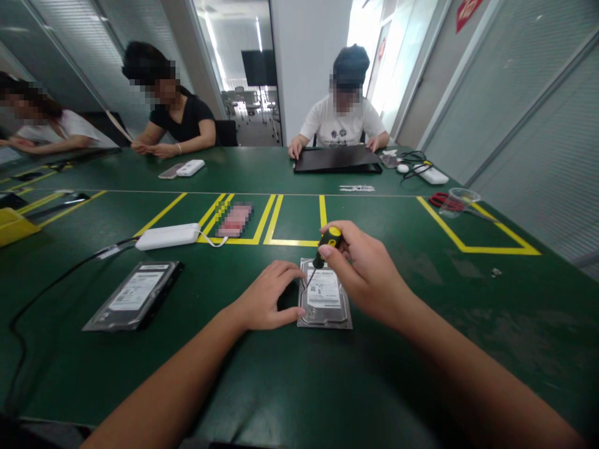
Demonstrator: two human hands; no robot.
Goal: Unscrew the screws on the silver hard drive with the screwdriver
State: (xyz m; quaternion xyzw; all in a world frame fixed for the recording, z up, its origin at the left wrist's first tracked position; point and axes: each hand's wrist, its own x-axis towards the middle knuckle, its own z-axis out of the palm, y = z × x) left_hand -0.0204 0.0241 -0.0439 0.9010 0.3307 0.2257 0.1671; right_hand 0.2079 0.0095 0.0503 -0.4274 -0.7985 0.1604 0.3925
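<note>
Clasped black-and-yellow-handled slim screwdriver point(334, 233) firmly in right grip point(367, 262), slanted down-left toward silver rectangular metal drive point(325, 296); touched its left edge with spread left grip point(266, 296).

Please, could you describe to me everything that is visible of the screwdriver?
The screwdriver has a black handle with a yellow end and a thin shaft that looks metal. The right hand grips its handle. It is tilted, tip down, over the left part of the drive; whether the tip touches is unclear.
</note>
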